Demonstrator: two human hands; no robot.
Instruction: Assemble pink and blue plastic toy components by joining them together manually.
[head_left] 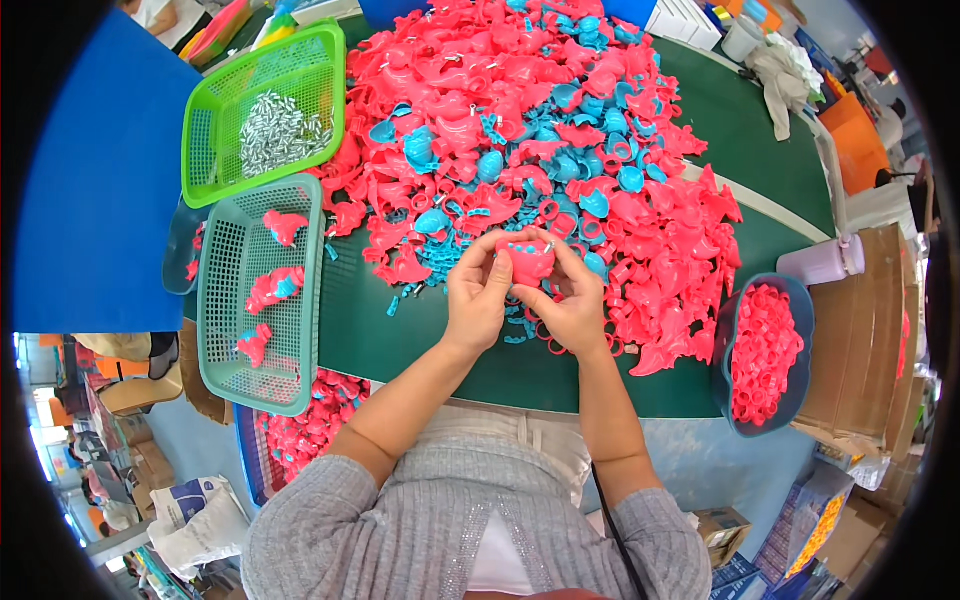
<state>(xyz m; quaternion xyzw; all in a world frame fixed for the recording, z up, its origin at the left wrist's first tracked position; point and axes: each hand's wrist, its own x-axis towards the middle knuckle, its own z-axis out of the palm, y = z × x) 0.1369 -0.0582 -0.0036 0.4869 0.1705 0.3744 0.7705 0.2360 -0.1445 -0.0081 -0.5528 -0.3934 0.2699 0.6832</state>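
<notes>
Between my two hands, over the near part of the green table, is a pink plastic toy part (530,262) with a bit of blue on its upper side. My left hand (482,292) grips its left end, thumb on the near face. My right hand (572,300) closes on its right end with thumb and fingers, where something small and silvery shows. Just beyond them spreads a large heap of pink plastic shells (430,75), mixed with blue shell pieces (420,150) and small blue parts (440,255). The fingers partly hide the held piece.
At left, a teal basket (312,340) holds a few pink-and-blue pieces; behind it a green basket (335,100) contains small silver cylinders (280,133). A grey-blue tub (722,360) of pink rings stands at right, near a lilac bottle (820,260) and cardboard box (860,340).
</notes>
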